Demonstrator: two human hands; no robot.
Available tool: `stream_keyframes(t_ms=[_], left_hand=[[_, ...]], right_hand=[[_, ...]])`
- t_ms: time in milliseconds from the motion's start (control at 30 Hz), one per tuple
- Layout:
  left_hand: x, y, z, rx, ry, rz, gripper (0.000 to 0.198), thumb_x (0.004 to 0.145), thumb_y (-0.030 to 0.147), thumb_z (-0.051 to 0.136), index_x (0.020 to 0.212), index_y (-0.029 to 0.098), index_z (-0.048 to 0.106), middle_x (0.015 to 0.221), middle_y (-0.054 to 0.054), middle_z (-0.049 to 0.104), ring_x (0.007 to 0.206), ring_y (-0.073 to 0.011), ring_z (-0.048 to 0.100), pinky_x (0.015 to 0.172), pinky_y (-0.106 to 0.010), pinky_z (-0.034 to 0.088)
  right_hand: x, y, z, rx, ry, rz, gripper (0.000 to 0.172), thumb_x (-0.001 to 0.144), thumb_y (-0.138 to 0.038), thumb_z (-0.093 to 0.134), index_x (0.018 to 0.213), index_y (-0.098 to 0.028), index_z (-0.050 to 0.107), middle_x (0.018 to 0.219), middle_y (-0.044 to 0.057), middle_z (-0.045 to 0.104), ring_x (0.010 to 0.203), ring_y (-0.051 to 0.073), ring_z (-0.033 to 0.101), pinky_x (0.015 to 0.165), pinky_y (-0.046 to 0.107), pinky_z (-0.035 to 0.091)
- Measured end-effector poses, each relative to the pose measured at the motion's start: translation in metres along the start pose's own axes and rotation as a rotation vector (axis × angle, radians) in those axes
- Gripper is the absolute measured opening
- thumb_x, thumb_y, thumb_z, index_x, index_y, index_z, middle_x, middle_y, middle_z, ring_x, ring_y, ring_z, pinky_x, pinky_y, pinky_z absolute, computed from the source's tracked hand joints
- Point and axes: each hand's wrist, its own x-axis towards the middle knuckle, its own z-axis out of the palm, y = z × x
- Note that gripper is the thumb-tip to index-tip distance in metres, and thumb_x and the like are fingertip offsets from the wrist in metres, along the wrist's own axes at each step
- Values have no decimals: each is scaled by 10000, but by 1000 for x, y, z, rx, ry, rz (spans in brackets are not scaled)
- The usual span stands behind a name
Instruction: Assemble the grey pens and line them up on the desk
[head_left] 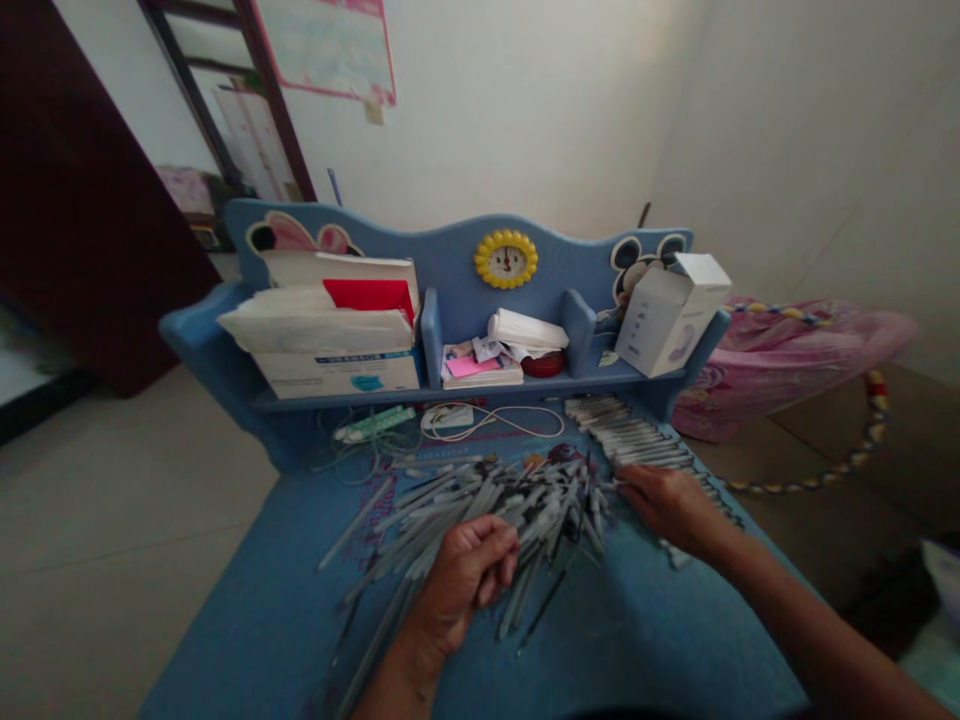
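Note:
A loose heap of grey pens (480,505) lies in the middle of the blue desk (645,640). My left hand (469,570) rests on the near side of the heap with its fingers curled into a loose fist; what it holds, if anything, is hidden. My right hand (671,500) lies to the right, fingers pressed down on the near end of a neat row of pens (637,440) laid side by side along the desk's right edge.
The desk's blue back shelf (450,390) holds stacked papers and boxes (330,335), a yellow clock (506,259), small items and a white carton (675,312). A white cable (487,420) and a green tube (375,423) lie under it. A pink basket (795,360) sits to the right.

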Motion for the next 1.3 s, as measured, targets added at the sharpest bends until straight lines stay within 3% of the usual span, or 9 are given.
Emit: stream_keyframes(t_ms=[133,333,500,867,1300], left_hand=[[-1,-2,4,71,23,47,269,695,394,635,650,145,546,427,40,520,294,-12,281,325,-150,144],[-4,-3,8,179,6,83,269,712,391,616,642,140,546,445,38,531,295,-15,292,324,-162,156],[-2,-6,8,203,5,90,258,725,392,605,669,146,549,430,44,524,295,-22,295,327,-164,163],[-3,-5,10,229,-5,86,284,702,417,616,649,148,542,433,45,525,294,-27,301,332,-172,154],[-5,-5,11,218,-31,91,279,712,405,619,626,149,548,432,45,526,299,-30,299,342,-186,167]], right_hand=[[-36,-40,18,231,45,-3,198,879,-252,420,870,-222,616,743,25,674,682,166,634,597,238,392],[-55,-71,35,366,-32,216,203,856,-238,443,792,-239,635,686,22,678,665,192,643,583,255,410],[-52,-75,41,318,-69,343,209,858,-288,444,853,-259,651,708,26,695,704,208,653,610,267,419],[-18,-94,41,231,-84,501,323,866,-377,421,760,-213,678,785,78,714,784,207,661,599,245,394],[-18,-81,42,93,-133,579,297,864,-398,415,881,-226,656,836,94,712,821,244,659,641,291,437]])
